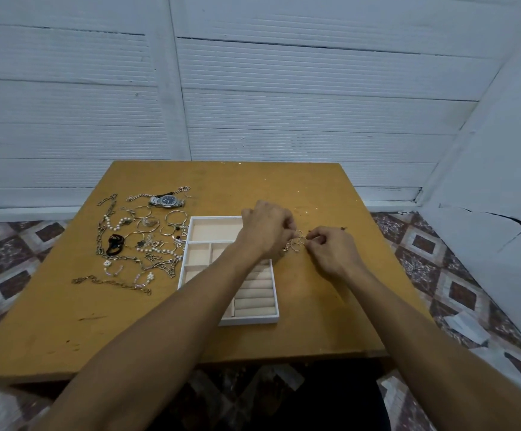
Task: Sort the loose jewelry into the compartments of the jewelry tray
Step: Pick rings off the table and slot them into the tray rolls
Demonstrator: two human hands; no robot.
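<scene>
White ribbed wall panels [284, 88] close off the far side of the wooden table [97, 321] I'm working at. Between my fingertips is a small tangle of thin hoops [296, 244], lying on the bare wood just right of the tray's far half. My left hand [267, 228] reaches across the tray and curls onto the tangle from the left, while my right hand [330, 248] pinches it from the right. The hands are close together, nearly meeting over it, which I judge is how I'd tease the hoops apart before dropping them in. The jewelry tray [249, 321] sits mid-table under my left forearm, its compartments looking unfilled and its ring rolls [254, 298] on the near side bare. Well to the left lies the loose pile [141, 237] of chains, bangles and pearls, with a wristwatch [167, 200] at its far edge, all unsorted.
</scene>
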